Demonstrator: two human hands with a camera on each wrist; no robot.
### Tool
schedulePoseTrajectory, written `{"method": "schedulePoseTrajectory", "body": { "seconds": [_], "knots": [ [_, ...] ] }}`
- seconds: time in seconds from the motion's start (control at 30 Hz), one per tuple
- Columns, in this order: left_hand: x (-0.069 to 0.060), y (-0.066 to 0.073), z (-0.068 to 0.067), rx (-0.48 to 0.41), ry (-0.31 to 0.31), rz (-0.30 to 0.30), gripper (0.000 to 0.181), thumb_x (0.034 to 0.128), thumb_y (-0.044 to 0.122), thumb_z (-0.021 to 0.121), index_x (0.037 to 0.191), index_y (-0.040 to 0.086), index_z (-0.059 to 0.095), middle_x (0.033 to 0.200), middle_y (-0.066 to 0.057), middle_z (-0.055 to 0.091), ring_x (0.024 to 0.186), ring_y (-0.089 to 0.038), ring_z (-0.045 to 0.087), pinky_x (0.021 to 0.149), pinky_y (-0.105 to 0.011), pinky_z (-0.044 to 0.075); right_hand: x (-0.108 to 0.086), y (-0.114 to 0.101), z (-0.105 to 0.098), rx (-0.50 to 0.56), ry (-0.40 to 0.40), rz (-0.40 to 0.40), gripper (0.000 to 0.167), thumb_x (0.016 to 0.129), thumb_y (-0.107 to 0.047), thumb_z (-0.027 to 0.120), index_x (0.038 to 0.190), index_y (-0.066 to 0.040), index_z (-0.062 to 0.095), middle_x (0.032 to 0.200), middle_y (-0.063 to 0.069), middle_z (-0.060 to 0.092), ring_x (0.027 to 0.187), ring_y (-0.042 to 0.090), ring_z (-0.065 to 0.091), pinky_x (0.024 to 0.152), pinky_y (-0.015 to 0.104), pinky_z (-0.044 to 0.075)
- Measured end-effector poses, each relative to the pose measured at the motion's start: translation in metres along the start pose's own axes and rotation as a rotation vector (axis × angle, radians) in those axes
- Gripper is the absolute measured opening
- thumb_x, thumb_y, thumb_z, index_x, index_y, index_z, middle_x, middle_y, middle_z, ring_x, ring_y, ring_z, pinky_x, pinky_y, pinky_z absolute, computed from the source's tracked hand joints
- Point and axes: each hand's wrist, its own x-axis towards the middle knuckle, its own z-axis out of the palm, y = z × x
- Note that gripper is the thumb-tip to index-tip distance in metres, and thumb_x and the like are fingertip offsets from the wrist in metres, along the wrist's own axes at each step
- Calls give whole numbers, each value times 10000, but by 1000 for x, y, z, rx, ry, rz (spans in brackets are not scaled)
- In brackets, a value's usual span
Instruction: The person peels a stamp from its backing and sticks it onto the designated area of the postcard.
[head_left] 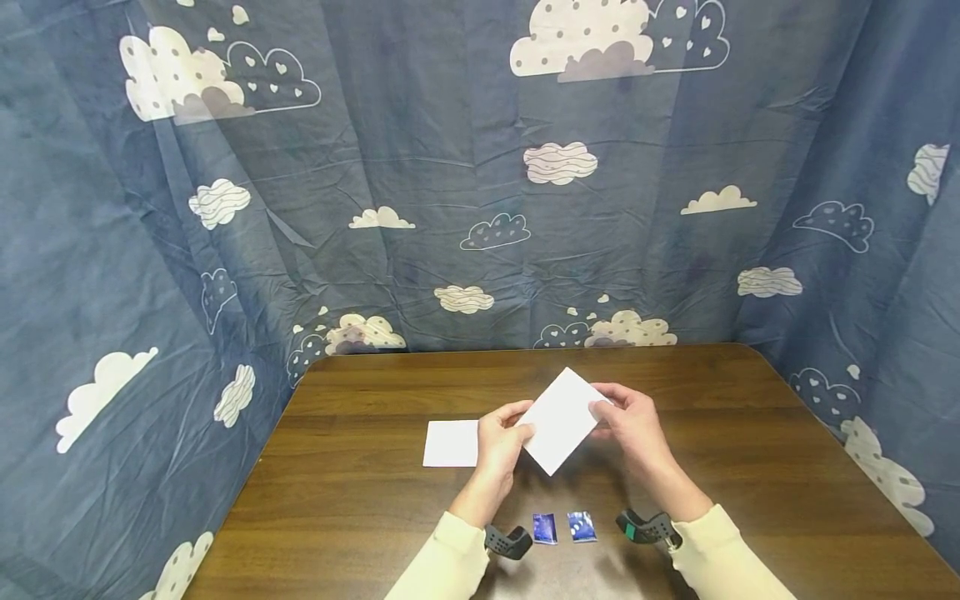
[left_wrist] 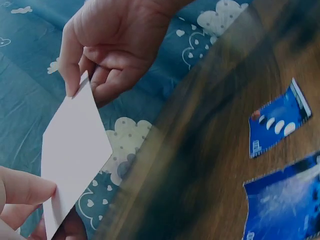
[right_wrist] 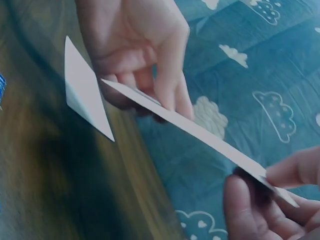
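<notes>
My left hand (head_left: 498, 440) and right hand (head_left: 632, 419) hold a blank white card (head_left: 558, 421) between them above the table, turned so that one corner points away. The left thumb lies on top of the card's left corner, the fingers beneath it. At the opposite corner the right hand pinches it in the same way. Seen from the right wrist, the card (right_wrist: 200, 132) is nearly edge-on and looks thin. A second white card (head_left: 452, 443) lies flat on the table beside the left hand, partly hidden by it.
Two small blue printed pieces, one dark blue (head_left: 544, 528) and one with white moon shapes (head_left: 581, 527), lie between the forearms on the brown wooden table (head_left: 360, 500). A blue curtain with clouds (head_left: 420, 167) hangs behind the table and along both sides.
</notes>
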Motion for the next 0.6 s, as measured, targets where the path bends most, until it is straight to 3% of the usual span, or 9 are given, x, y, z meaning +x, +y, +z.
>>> {"method": "schedulePoseTrajectory", "body": {
  "seconds": [0.17,0.27,0.4,0.53,0.6],
  "knots": [
    [-1,3,1,50,6,5,408,724,-179,627,1105,-69,725,1061,-239,700,871,-231,678,748,-353,580,1,-5,-8,-66,-68,24,427,898,26,609,1322,59,567,1059,241,697,834,254,693,684,421,607],
    [-1,5,-1,72,35,2,402,719,-157,635,1092,-48,735,1054,-227,692,863,-215,649,743,-339,565,1,-5,-10,-98,-83,23,438,879,41,619,1314,59,566,994,232,699,810,262,682,646,372,599],
    [4,3,-8,47,70,-20,416,699,-137,645,1076,3,750,897,-102,636,773,-147,549,659,-250,492,5,2,-10,-112,-51,36,422,888,20,644,1302,49,566,978,202,695,795,241,677,688,397,605],
    [7,1,-11,0,77,-47,442,708,-161,633,1115,-16,729,752,13,507,662,-119,501,599,-254,504,7,7,-9,-72,-5,66,418,895,11,657,1297,47,550,986,180,665,805,226,668,717,373,607],
    [8,0,-11,4,80,-51,453,715,-163,632,1142,-35,711,721,22,516,647,-119,521,601,-265,522,7,10,-8,-55,7,83,407,896,15,651,1285,54,535,980,167,650,820,220,660,722,353,607]
  ]
}}
